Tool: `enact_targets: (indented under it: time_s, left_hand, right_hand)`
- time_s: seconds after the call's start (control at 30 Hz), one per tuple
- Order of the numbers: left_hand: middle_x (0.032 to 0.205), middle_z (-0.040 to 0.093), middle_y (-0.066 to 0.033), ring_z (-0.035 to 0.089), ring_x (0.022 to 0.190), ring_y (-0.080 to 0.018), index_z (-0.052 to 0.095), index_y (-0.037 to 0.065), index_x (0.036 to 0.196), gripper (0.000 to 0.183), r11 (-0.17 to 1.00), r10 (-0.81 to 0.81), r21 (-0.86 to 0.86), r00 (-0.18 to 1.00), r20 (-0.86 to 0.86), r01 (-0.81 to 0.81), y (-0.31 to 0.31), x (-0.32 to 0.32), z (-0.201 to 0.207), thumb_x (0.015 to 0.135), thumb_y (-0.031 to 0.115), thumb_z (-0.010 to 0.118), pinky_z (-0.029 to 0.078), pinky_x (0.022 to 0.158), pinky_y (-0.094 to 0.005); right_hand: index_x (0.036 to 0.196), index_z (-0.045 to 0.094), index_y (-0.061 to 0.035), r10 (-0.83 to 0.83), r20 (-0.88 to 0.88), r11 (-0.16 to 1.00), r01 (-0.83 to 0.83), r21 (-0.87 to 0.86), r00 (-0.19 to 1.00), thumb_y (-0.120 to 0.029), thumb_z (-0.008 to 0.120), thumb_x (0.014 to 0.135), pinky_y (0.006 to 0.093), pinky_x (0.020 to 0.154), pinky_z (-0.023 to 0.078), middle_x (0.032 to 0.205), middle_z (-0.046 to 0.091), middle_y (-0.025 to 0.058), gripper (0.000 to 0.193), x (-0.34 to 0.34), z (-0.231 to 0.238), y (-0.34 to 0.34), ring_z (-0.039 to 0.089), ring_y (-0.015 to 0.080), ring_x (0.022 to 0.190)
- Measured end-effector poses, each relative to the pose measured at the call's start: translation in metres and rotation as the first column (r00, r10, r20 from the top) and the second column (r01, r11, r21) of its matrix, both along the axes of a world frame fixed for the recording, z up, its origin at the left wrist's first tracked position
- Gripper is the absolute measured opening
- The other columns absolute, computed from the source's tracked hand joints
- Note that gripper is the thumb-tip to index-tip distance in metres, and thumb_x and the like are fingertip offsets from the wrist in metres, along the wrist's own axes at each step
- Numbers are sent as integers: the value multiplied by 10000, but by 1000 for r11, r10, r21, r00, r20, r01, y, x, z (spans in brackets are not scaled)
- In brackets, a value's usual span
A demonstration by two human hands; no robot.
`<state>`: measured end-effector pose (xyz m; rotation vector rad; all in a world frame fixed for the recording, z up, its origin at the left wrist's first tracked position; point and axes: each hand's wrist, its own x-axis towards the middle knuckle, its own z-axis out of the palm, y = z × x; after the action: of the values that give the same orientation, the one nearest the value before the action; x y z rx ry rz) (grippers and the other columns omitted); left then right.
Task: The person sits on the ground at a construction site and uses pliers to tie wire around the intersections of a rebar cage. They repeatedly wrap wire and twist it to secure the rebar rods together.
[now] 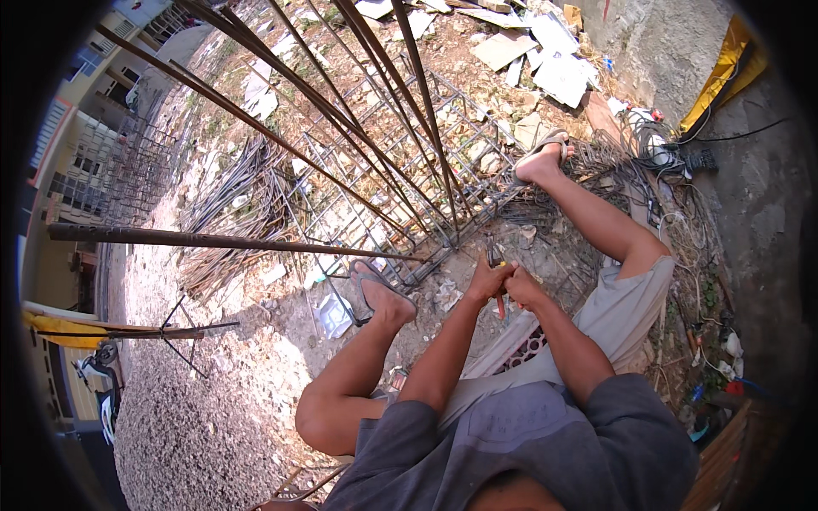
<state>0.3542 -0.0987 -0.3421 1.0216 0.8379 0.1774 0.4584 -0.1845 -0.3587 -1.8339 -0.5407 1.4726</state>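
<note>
Between my spread legs, a pair of pliers with orange-red handles is held in front of me. My left hand is closed round it, and the dark metal end points away from me above the fingers. Pressed close against it, my right hand is also closed at the handles; its fingertips are partly hidden. Just beyond the hands lies the near corner of a steel rebar cage, low on the ground. Several long rusty rebars rise from that corner, and one leans far out to the left.
A pile of loose rebar lies left of the cage. Broken white boards are scattered at the far right. Tangled cables run beside the concrete wall. A crumpled white plastic piece rests near my left foot, with gravel further left.
</note>
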Motion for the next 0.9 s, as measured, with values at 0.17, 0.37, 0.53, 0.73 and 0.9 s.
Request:
enact_targets:
  time_s: [0.17,0.37,0.53,0.73,0.9]
  left_hand:
    - [862,692,-215,668,747,-361,658,-19,965,398,640,-24,619,817,-576,455,-6,-8,-7,918,373,614,522,748,-473]
    - [838,714,-152,614,590,-261,678,15,852,359,635,52,768,989,-141,76,14,-4,20,949,348,584,490,589,-380]
    - [900,732,-35,429,498,-48,662,21,1102,342,936,127,336,991,-46,-105,58,-54,18,1009,327,541,358,455,-221]
    - [909,730,-14,448,518,-53,512,75,1417,464,931,-105,336,985,-140,146,47,-45,12,1008,289,542,396,472,-231]
    - [900,735,-8,501,573,-67,576,116,1385,429,898,-258,289,928,-267,333,34,-34,-1,974,212,498,457,521,-261]
  right_hand:
    - [992,580,-33,11,85,999,-15,42,996,-51,470,865,339,314,322,731,654,130,169,-9,-18,-2,520,193,412]
    - [1070,604,-41,346,616,851,-514,112,708,-70,544,829,415,429,476,834,670,160,250,20,-83,-22,628,349,517]
    - [1308,407,1,182,164,954,-133,-268,970,-190,587,893,463,754,538,943,651,247,491,-20,23,5,679,340,845]
    - [1375,387,10,25,712,997,37,-72,702,-275,579,899,511,901,490,1187,582,271,587,37,-26,24,621,397,1066]
    - [1298,522,-68,62,927,957,-286,50,369,-169,701,796,467,894,473,1133,568,162,542,95,-33,73,564,359,1100]
